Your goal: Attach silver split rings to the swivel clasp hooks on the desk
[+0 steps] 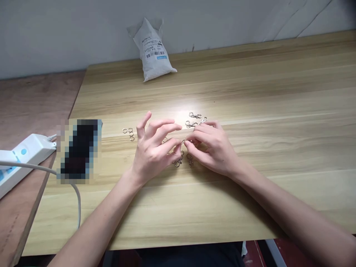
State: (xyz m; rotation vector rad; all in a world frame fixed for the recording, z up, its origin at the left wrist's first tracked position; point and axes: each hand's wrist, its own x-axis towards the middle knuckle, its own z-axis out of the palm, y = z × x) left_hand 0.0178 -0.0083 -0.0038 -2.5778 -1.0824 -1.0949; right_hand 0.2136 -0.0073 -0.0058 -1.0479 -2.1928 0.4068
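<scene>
A small metal ring point(183, 142) sits above the wooden table point(278, 148), apparently pinched by both the left hand point(154, 148) and right hand point(213, 146). Metal clasps point(196, 116) lie nearby; 4 loose rings point(131, 134) lie left of the left hand.

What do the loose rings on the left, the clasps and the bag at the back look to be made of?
Loose rings: probably metal, smooth and silvery, judging by their pale sheen.
Clasps: likely metal too, shiny silver-grey, with bright glints against dark shading.
Bag: probably thin plastic film, mostly white, given its creases and see-through top corners.
</scene>
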